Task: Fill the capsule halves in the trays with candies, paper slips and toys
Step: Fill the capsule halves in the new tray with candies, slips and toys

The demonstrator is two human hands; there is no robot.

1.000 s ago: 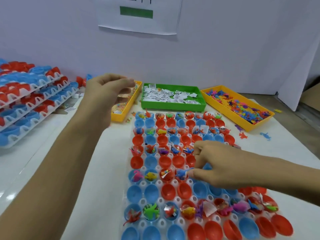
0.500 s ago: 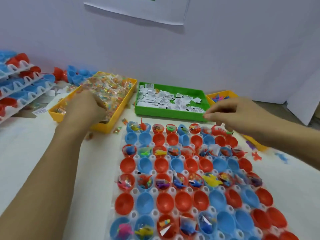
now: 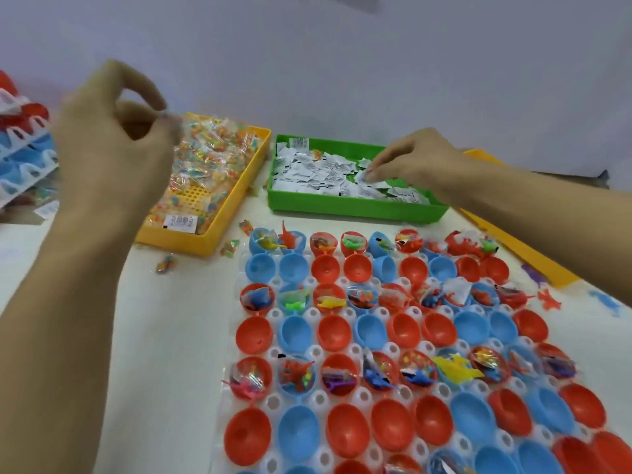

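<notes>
A clear tray of red and blue capsule halves lies in front of me; alternate rows hold candies, slips and small toys, the rows between are bare. My left hand is raised above the yellow candy bin, fingers curled, thumb and fingertips pinching what looks like a clear candy wrapper; it is blurred. My right hand reaches into the green bin and pinches a white paper slip among the heap of slips.
Stacked trays of red and blue capsule halves stand at the far left. A second yellow bin lies behind my right forearm, with loose toys on the table beside it. A few wrapped candies lie next to the candy bin.
My left hand has lifted from the candy bin with something pinched. My right hand moved left from near the toy bin into the green slip bin. The view tilted down.
</notes>
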